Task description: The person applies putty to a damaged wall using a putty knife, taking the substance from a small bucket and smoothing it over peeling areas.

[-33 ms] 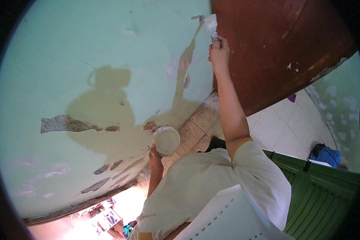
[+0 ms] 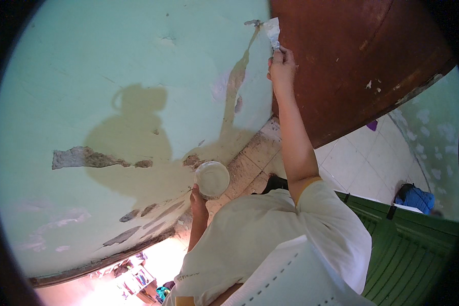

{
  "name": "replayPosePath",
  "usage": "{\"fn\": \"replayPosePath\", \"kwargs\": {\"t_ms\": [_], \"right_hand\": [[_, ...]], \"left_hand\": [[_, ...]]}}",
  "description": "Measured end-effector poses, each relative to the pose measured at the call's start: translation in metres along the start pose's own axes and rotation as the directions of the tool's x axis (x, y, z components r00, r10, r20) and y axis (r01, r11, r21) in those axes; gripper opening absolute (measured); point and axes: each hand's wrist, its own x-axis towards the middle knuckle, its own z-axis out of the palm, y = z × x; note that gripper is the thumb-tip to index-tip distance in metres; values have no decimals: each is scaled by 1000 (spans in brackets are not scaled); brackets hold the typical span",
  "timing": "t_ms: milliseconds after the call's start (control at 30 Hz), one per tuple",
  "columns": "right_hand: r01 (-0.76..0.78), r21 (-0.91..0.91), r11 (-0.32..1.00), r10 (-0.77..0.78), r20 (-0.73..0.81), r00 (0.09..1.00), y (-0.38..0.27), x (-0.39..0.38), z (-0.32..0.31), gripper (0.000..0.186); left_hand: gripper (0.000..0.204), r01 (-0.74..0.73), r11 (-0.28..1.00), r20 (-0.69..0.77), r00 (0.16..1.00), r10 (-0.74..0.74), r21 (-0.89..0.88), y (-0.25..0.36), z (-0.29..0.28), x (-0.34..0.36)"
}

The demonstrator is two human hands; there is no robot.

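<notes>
My right hand (image 2: 281,66) is stretched up and away, closed round the handle of a putty knife. The putty knife (image 2: 273,31) has a broad, whitish blade, close to the corner where the pale green wall (image 2: 188,56) meets a brown panel (image 2: 352,66). Just left of the blade is a small grey chipped spot (image 2: 252,23); whether the blade touches the wall I cannot tell. Lower down, my left hand (image 2: 198,198) grips a round white tub (image 2: 226,179) by its side, thumb near the rim. Its inside looks pale; how much it holds is unclear.
Crumbling bare patches (image 2: 89,157) mark the wall, with more near its base. My shadow falls across it. Dusty floor tiles (image 2: 250,153) run along the wall. A green slatted piece (image 2: 408,255) stands at right, near a blue bag (image 2: 415,197). A shelf (image 2: 137,280) shows at lower left.
My right hand and the putty knife have shifted slightly to the right, and the blade is tilted a little differently. My left hand and the tub stay in place.
</notes>
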Motion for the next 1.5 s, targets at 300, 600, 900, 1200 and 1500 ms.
{"fn": "replayPosePath", "kwargs": {"t_ms": [300, 600, 900, 1200, 1500], "right_hand": [[99, -24, 995, -100, -16, 995, 14, -1, 8, 24], [186, -147, 971, -188, 3, 982, 24, 1, 13, 26], [146, -76, 986, -147, 1, 989, 22, -16, 4, 24], [129, -39, 991, -131, -59, 990, 3, -18, 10, 25], [-66, 4, 998, 66, 59, 996, 12, -13, 11, 22]], "left_hand": [[78, 34, 999, -25, 999, -34, 32, 3, 1, 2], [75, 8, 1000, 6, 1000, -8, 0, -1, 0, 5], [77, -5, 1000, 13, 1000, 5, -3, 1, -1, 2], [74, -23, 999, 5, 1000, 23, -44, -3, -3, 0], [73, -18, 1000, -1, 1000, 18, -17, 3, 5, -3]]}}
